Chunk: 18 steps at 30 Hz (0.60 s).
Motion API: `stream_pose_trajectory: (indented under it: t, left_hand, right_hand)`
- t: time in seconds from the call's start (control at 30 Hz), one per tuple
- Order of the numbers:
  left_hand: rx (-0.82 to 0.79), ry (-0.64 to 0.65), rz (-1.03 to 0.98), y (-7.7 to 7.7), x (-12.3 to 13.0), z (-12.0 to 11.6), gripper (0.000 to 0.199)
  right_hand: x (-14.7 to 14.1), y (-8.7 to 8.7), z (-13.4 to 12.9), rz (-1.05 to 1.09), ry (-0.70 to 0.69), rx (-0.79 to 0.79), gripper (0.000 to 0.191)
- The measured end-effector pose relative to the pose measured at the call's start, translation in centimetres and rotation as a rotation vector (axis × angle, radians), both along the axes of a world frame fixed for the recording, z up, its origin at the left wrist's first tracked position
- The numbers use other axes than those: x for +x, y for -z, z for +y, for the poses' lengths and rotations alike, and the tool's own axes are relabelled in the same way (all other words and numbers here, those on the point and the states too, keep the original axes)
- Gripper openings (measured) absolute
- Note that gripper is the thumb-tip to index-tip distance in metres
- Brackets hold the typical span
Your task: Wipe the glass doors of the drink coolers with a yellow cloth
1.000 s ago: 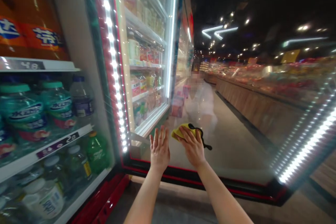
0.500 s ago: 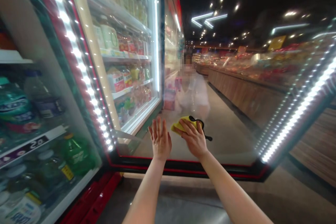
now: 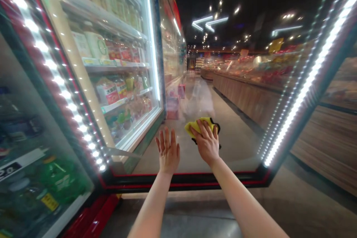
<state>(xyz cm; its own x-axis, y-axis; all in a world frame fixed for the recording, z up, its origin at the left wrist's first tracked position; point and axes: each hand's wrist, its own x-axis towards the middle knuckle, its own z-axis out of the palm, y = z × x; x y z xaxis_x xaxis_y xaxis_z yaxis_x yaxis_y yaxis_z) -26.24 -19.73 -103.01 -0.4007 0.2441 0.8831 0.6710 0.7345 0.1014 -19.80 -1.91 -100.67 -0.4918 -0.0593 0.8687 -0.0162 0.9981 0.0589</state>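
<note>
A glass door [image 3: 237,141] with a black frame and lit strips stands in front of me. My left hand [image 3: 168,151] lies flat against the lower glass, fingers spread, with nothing in it. To its right, my right hand [image 3: 206,143] presses a yellow cloth [image 3: 192,126] with dark edging onto the glass. The fingers rest over the cloth, which sticks out to the left and above them. A faint pale reflection of a person shows in the glass above the cloth.
Cooler shelves with green bottles [image 3: 60,174] are at the lower left. Drinks and cartons [image 3: 107,91] show on lit shelves through or in the glass. A wood-panelled counter [image 3: 329,141] runs along the right. Red trim [image 3: 95,217] lies below the door.
The view has turned, so the door and shelves sit further left. My right hand has shifted slightly with the cloth, which looks more spread. My left hand's fingers are further apart.
</note>
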Motion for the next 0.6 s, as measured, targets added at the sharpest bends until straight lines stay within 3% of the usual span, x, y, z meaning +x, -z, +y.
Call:
stream_pose_trajectory:
  t: [0.07,0.23,0.3,0.37,0.47,0.53,0.6]
  left_hand:
    - [-0.009,0.003,-0.019,-0.3,0.2,0.5,0.084]
    - [-0.063,0.048,-0.066,-0.3,0.7,1.3,0.087]
    - [-0.082,0.053,-0.063,-0.3,0.7,1.6,0.087]
    - [-0.096,0.048,-0.056,-0.3,0.8,2.0,0.087]
    - [-0.108,0.038,-0.048,-0.6,0.9,2.7,0.089]
    - [-0.117,0.04,-0.045,-0.7,1.0,3.1,0.091]
    - [-0.128,0.053,-0.047,-0.6,1.1,3.4,0.092]
  right_hand:
    - [0.2,0.3,0.9,0.048,0.061,-0.065,0.057]
    - [1.0,4.5,1.7,0.013,-0.017,0.048,0.054]
    - [1.2,4.3,1.6,-0.042,-0.082,0.12,0.051]
    - [1.3,2.6,1.9,-0.063,-0.101,0.141,0.052]
    - [1.5,0.4,3.5,0.002,0.002,0.047,0.054]
    - [1.9,0.8,4.7,0.077,0.09,-0.025,0.052]
    - [2.5,2.7,5.6,0.113,0.107,-0.024,0.048]
